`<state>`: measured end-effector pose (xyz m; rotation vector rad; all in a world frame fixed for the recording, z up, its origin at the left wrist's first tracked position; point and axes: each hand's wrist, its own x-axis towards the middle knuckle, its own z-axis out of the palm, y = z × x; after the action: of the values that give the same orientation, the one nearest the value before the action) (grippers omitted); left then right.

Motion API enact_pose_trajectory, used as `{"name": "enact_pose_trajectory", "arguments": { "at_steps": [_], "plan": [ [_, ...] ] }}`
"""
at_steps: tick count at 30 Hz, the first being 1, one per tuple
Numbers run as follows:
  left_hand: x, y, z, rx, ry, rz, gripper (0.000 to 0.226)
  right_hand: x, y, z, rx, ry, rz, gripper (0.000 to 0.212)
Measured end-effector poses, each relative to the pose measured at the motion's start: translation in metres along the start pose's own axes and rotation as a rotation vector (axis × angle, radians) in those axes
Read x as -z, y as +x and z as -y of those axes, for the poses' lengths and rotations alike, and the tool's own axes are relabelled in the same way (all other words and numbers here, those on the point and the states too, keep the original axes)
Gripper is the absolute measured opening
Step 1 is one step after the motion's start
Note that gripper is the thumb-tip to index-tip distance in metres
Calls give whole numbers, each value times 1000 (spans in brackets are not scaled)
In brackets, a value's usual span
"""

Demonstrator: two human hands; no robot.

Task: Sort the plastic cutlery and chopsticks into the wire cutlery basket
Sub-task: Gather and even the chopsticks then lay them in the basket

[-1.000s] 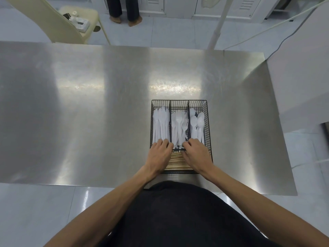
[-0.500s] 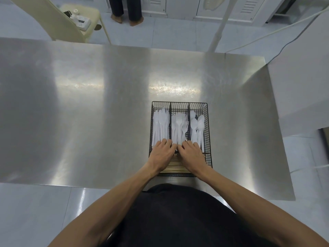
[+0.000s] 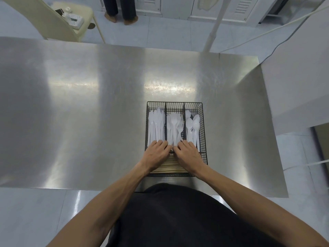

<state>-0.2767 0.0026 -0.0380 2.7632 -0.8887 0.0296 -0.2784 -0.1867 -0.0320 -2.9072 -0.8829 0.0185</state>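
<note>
A black wire cutlery basket [image 3: 204,132] sits on the steel table near its front edge. White plastic knives [image 3: 156,123] fill its left slot, forks [image 3: 175,124] the middle one and spoons [image 3: 193,125] the right one. Wooden chopsticks [image 3: 170,167] lie crosswise in the near compartment. My left hand [image 3: 155,155] and my right hand [image 3: 189,155] rest palm down side by side over the chopsticks. Their fingertips touch the handle ends of the cutlery at the cross divider. Neither hand visibly grips anything.
The steel table [image 3: 89,113] stretches wide to the left and beyond the basket. A cream chair [image 3: 58,24] with small items on its seat stands past the far edge, next to a standing person's legs [image 3: 121,9]. A white counter [image 3: 299,77] borders the right.
My two hands have drawn closer together over the basket's near end, and their fingertips now almost meet at the middle slot. The view has tilted slightly.
</note>
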Motion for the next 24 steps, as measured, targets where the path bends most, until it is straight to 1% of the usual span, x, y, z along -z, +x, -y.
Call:
{"name": "enact_pose_trajectory", "arguments": {
  "at_steps": [4,6,9,12,14,17,20,24],
  "plan": [
    [10,-4,14,-23,-48,6,15,-4,1,-1,42,-25,-26,4],
    [12,-8,20,-14,-51,9,18,-6,1,-2,64,-37,-15,5],
    [13,-12,23,-11,-54,-1,17,-5,4,-4,74,-20,1,6],
    [12,-12,19,-26,-59,-5,14,4,3,-6,63,18,20,21],
    [11,-11,16,-29,-62,1,21,11,4,-5,-33,60,-14,27],
    [13,-5,15,-7,-70,5,29,16,16,-3,-209,60,-46,27],
    [19,1,15,-1,-90,0,29,20,35,5,-318,14,40,32],
    [22,2,17,31,-62,36,34,23,55,16,-425,28,76,21]
  ]
}}
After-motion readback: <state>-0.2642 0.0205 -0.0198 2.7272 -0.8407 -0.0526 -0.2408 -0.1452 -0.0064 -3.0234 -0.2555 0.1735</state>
